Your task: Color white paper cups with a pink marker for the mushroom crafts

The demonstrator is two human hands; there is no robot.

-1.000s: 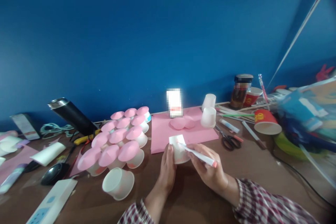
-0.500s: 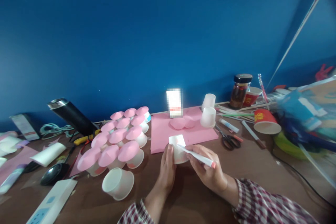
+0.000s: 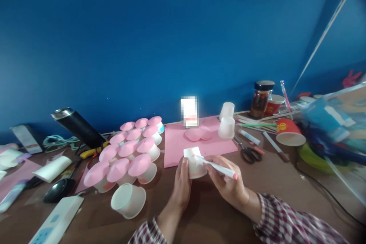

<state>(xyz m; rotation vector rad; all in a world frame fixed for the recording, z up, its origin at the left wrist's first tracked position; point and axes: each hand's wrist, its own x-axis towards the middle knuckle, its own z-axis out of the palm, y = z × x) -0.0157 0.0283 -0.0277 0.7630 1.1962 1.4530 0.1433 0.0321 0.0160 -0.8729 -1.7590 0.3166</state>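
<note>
My left hand is closed around the left side of a white paper cup, held just in front of a pink paper sheet. Between the fingers of my right hand is a white marker with a red end, its tip at the cup's side. Two pink paper discs lie on the sheet, and two white cups stand at its right. To the left, several cups carry pink cone tops. A bare white cup sits nearer me.
Black scissors, a glue tube and a red paper cup lie to the right, before a dark-lidded jar. At left are a black flask, a power strip and a black ladle-like item.
My right hand and the marker have shifted slightly to the right along the cup's side. The left hand and the cup have hardly moved.
</note>
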